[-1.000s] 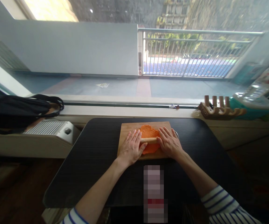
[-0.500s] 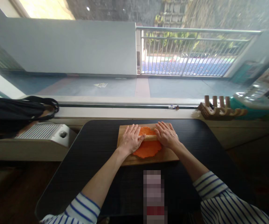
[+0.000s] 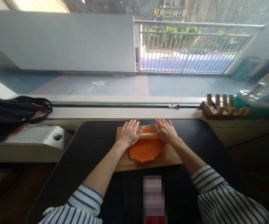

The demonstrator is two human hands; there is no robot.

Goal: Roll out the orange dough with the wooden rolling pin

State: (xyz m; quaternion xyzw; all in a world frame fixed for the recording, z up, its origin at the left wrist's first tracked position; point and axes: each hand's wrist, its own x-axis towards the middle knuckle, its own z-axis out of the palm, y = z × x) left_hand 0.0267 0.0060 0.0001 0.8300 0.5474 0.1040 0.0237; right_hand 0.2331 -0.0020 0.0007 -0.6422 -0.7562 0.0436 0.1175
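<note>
A flat sheet of orange dough (image 3: 145, 150) lies on a wooden board (image 3: 169, 157) on the dark table (image 3: 94, 146). A wooden rolling pin (image 3: 148, 136) rests across the far edge of the dough. My left hand (image 3: 129, 133) lies flat on the pin's left end with fingers stretched out. My right hand (image 3: 165, 130) lies flat on its right end, fingers also extended. Both palms press on the pin and neither hand grips it.
A white ribbed appliance (image 3: 35, 133) and a black bag (image 3: 11, 110) sit to the left. A wooden rack (image 3: 220, 107) and a teal container (image 3: 257, 105) stand on the window sill at right. A window ledge (image 3: 125, 112) runs just behind the table.
Both hands have pushed the rolling pin away from me, from the middle of the dough to its far edge. More flattened dough now shows on the near side.
</note>
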